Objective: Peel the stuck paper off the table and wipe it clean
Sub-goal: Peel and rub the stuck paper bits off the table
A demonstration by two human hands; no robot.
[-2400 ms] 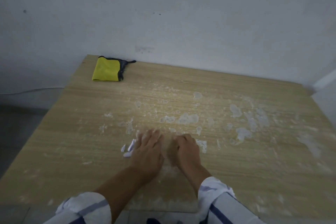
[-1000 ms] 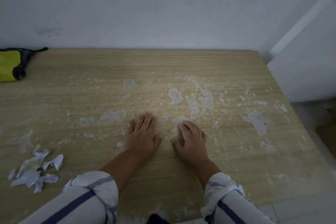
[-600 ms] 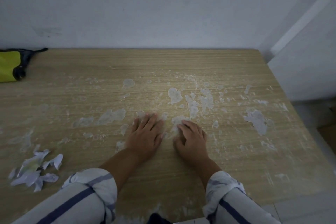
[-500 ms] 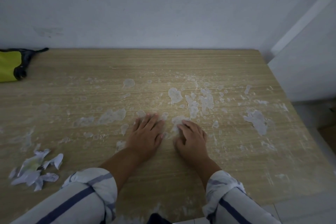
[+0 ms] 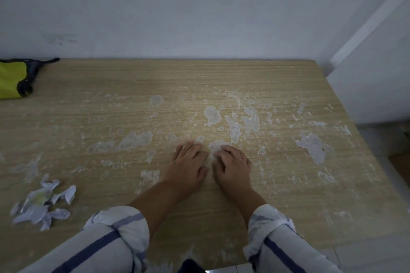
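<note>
The wooden table (image 5: 133,86) is dotted with several patches of stuck white paper (image 5: 212,115). My left hand (image 5: 187,167) lies flat on the wood, fingers straight and pressing down. My right hand (image 5: 233,165) sits beside it, fingers bent, fingertips scratching at a pale paper patch (image 5: 216,145) just ahead of them. A bigger patch (image 5: 314,147) remains off to the right. A folded yellow cloth (image 5: 11,80) with dark trim lies at the far left by the wall.
A heap of peeled paper scraps (image 5: 42,204) lies near the front left edge. A white wall runs along the table's back edge. The table's right edge drops to a tiled floor (image 5: 377,259).
The view swung right since 2.4 s ago and both hands moved to a patch further right. Over the last second the left hand shifted slightly while the right hand's fingertips work the same patch.
</note>
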